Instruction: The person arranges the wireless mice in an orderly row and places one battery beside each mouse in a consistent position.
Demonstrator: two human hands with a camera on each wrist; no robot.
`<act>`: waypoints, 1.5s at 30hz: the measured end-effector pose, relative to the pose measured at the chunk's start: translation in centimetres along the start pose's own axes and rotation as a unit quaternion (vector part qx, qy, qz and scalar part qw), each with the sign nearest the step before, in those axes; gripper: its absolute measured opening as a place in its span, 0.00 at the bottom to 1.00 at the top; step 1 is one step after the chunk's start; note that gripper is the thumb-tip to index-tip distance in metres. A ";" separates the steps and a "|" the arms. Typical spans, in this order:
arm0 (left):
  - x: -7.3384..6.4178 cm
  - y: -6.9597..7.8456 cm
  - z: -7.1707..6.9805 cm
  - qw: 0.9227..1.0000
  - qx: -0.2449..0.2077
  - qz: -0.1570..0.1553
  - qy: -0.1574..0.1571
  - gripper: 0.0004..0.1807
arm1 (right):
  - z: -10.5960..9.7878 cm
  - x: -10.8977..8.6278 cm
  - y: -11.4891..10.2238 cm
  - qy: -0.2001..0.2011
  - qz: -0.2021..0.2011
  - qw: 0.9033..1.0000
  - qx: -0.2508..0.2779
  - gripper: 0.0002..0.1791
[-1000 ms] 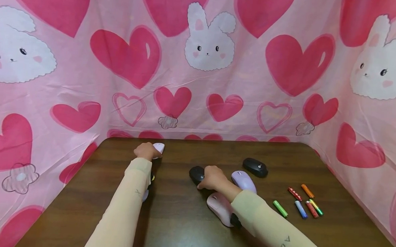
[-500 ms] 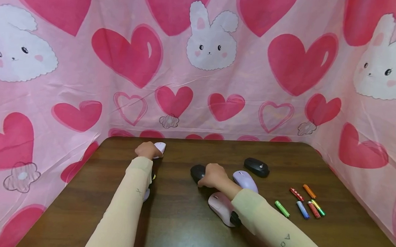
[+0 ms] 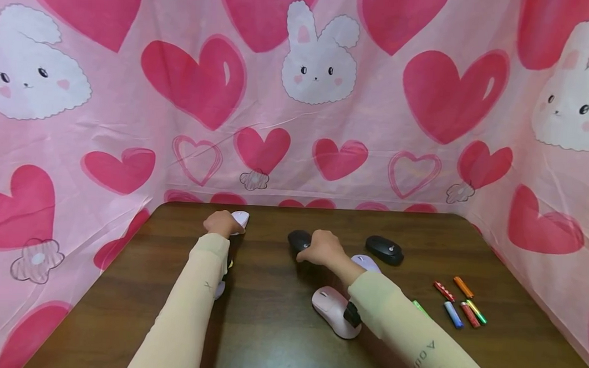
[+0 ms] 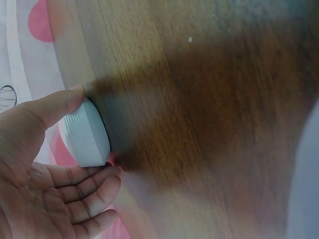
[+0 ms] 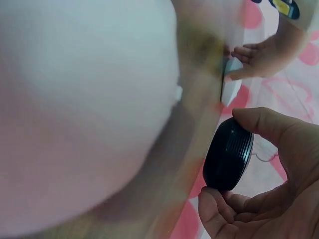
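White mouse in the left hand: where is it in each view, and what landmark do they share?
Head: white mouse left of centre, near the far edge of the table, partly hidden by the left hand.
Left wrist: white mouse left of centre, in that hand's grip.
Right wrist: white mouse upper right, above the black mouse in the right hand.
Shared landmark: the left hand, in all three.

Soft light; pale glare on tabletop; wrist views hazy.

Behind the left hand, the left sleeve has an X. Behind the right hand, the right sleeve shows A and O, then something too blurry.
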State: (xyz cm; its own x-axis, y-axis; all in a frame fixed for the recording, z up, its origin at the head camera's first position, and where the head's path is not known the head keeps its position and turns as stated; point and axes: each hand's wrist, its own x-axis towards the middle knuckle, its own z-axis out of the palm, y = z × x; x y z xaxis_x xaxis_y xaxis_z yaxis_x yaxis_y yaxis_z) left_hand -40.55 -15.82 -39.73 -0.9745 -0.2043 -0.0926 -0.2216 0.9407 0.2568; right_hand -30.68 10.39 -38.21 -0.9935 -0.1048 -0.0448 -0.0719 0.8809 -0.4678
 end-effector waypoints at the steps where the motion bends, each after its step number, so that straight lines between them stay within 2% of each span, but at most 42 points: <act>1: 0.1 0.0 0.0 1.000 0.000 0.000 0.000 0.37 | -0.1 0.2 0.0 0.003 0.001 1.000 0.003 0.22; 10: 0.4 -0.1 0.5 1.000 0.000 -0.008 -0.006 0.37 | -0.7 1.9 0.3 0.023 0.021 1.000 0.007 0.25; 19: -0.1 0.2 0.1 1.000 0.003 -0.009 -0.002 0.36 | -1.1 3.5 0.8 0.033 0.051 0.998 0.015 0.26; 35: 0.2 0.5 -0.4 1.000 0.007 -0.017 -0.007 0.38 | -1.2 6.5 0.4 0.055 0.092 0.994 0.036 0.29; 39: 0.1 0.5 -0.6 1.000 0.011 -0.018 -0.010 0.38 | -0.9 6.9 0.7 0.055 0.096 0.993 0.037 0.32; 45: 0.2 0.4 -0.3 1.000 0.013 -0.013 -0.016 0.38 | -0.2 6.9 1.1 0.057 0.117 0.991 0.038 0.29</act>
State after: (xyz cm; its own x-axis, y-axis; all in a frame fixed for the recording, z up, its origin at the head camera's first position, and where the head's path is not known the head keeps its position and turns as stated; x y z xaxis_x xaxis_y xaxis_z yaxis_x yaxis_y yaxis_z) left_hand -40.82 -15.53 -39.35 -0.9669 -0.2199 -0.1297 -0.2450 0.9419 0.2296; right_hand -37.61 10.77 -38.87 -0.9861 0.1540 -0.0622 0.1637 0.8374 -0.5216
